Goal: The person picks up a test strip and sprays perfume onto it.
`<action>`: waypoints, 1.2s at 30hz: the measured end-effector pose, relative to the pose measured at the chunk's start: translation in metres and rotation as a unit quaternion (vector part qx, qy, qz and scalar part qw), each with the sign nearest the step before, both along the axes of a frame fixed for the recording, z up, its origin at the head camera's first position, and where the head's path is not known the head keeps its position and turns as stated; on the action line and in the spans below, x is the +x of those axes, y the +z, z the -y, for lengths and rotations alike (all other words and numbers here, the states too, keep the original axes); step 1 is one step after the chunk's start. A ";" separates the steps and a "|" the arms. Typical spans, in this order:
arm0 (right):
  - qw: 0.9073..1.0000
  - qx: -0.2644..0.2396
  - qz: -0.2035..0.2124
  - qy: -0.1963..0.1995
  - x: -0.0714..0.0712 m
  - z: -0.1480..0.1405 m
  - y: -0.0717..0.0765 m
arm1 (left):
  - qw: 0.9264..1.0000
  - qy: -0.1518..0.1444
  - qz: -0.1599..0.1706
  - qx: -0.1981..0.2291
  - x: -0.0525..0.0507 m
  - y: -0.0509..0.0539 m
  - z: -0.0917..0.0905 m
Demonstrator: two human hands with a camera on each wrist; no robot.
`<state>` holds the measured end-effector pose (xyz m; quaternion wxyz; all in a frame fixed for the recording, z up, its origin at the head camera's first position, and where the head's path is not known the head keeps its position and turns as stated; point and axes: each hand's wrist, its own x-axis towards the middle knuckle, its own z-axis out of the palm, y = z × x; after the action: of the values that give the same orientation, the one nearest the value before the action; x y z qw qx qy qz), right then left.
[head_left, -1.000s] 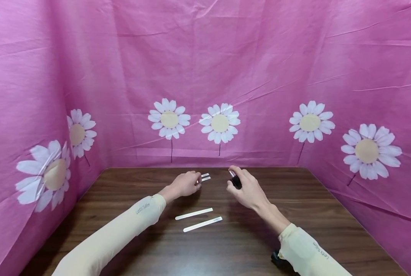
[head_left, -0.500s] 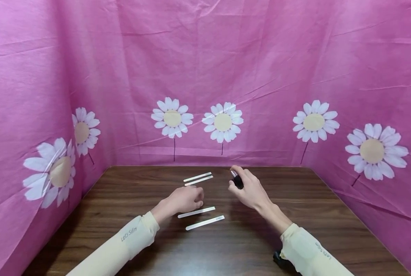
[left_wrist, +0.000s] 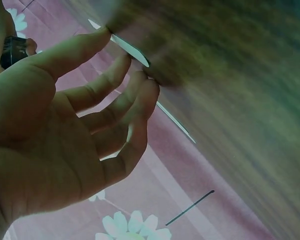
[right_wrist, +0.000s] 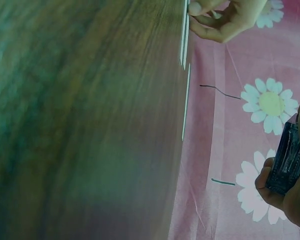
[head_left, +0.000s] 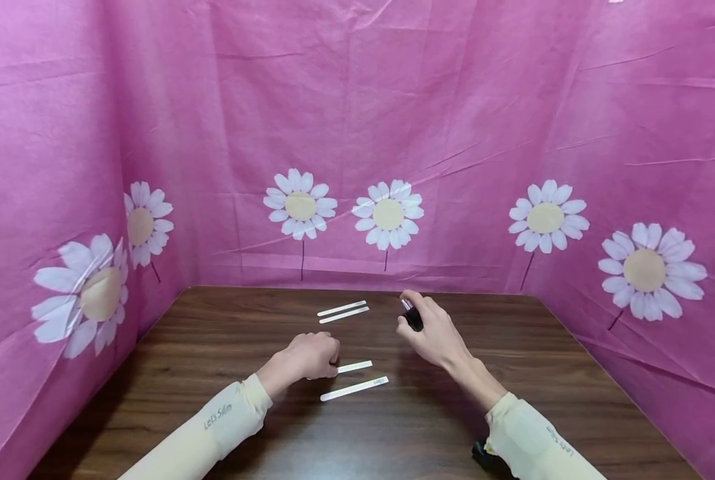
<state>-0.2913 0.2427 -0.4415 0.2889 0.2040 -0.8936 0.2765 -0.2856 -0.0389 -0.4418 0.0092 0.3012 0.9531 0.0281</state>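
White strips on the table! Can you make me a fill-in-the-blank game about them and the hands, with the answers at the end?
1. In the head view, you can count ____ white strips on the table.
2. The right hand holds a small object whose color is mostly ____.
3. Nearer to the person or farther away: the left hand pinches a strip of the ____ pair.

Missing words: four; black; nearer.

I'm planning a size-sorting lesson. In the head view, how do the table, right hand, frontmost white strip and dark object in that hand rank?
1. Table
2. Right hand
Smallest, unranked: frontmost white strip and dark object; the hand partly hides the latter.
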 end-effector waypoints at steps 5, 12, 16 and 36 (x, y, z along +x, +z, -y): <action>1.000 0.002 0.005 0.000 -0.001 0.002 -0.001 | 1.000 -0.007 0.004 -0.002 -0.001 -0.001 -0.001; 1.000 0.004 0.005 0.001 0.001 0.002 0.000 | 1.000 -0.004 0.008 -0.005 0.000 -0.003 -0.004; 1.000 0.006 0.008 0.001 0.001 0.003 0.000 | 1.000 0.000 0.018 -0.008 0.000 -0.003 -0.003; 1.000 -0.001 0.013 0.004 0.004 0.000 0.005 | 0.997 -0.019 0.068 0.031 -0.002 -0.001 0.002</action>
<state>-0.2871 0.2423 -0.4360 0.2761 0.2041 -0.8962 0.2810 -0.2877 -0.0409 -0.4429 0.0656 0.3170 0.9429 0.0779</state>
